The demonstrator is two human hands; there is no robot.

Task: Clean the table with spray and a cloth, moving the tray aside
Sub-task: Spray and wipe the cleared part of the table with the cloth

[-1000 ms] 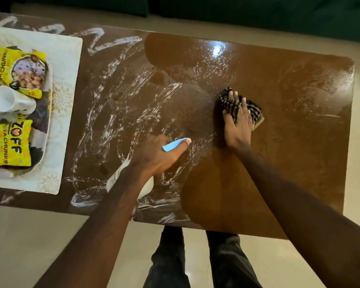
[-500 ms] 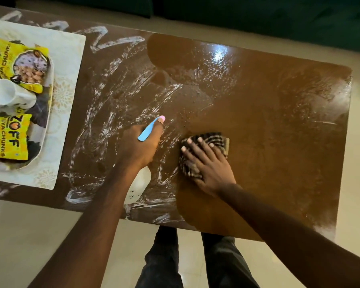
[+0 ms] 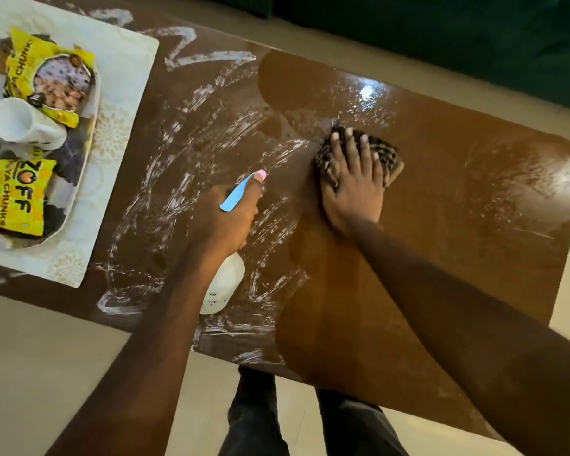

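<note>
The glossy brown wooden counter (image 3: 441, 258) is showing white smeared streaks (image 3: 185, 133) across its left half. At centre, a black-and-tan checked cloth (image 3: 386, 153) is contrasting with a white plastic spray bottle (image 3: 222, 284) that is carrying a light-blue trigger (image 3: 236, 197) and a pink tip (image 3: 260, 175). At upper left, a cream rectangular mat (image 3: 125, 74) is displaying pale gold floral motifs around yellow snack packets (image 3: 14, 199) with black lettering and a white cup (image 3: 23, 128).

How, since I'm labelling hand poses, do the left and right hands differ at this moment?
The left hand curls round the spray bottle; the right hand lies flat, fingers straight, pressing the checked cloth on the table. The left hand is over white foam streaks; the right hand is at the edge of the wiped, glossy part. Both hands are bare and near the table's middle.
</note>
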